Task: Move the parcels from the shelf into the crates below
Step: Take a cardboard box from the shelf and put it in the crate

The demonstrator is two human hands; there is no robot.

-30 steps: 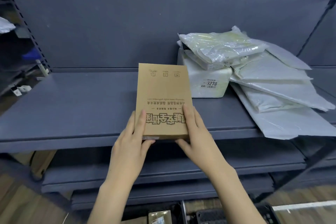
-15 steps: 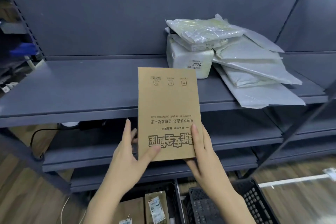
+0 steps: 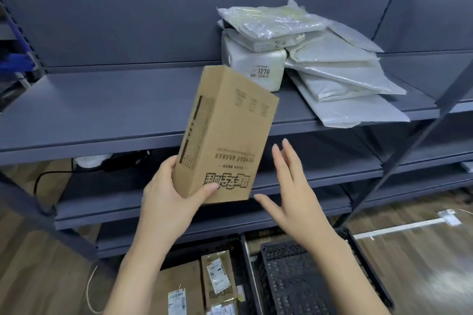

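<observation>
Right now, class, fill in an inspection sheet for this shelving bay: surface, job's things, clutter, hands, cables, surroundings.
Surface: grey metal shelf.
Job's things: brown cardboard box held clear of the shelf; pale plastic mailer pile on the shelf; two black plastic crates below, the left crate holding parcels.
Clutter: nothing seen.
Hands: left hand grips the box; right hand open, apart from it.
Cables: black cable under the shelf.
Surroundings: wooden floor.

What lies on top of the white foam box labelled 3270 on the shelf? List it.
On the white foam box rests a flat clear plastic mailer bag, with another thin packet sandwiched beneath it. The box's top face is covered; the bags' contents cannot be made out.
</observation>
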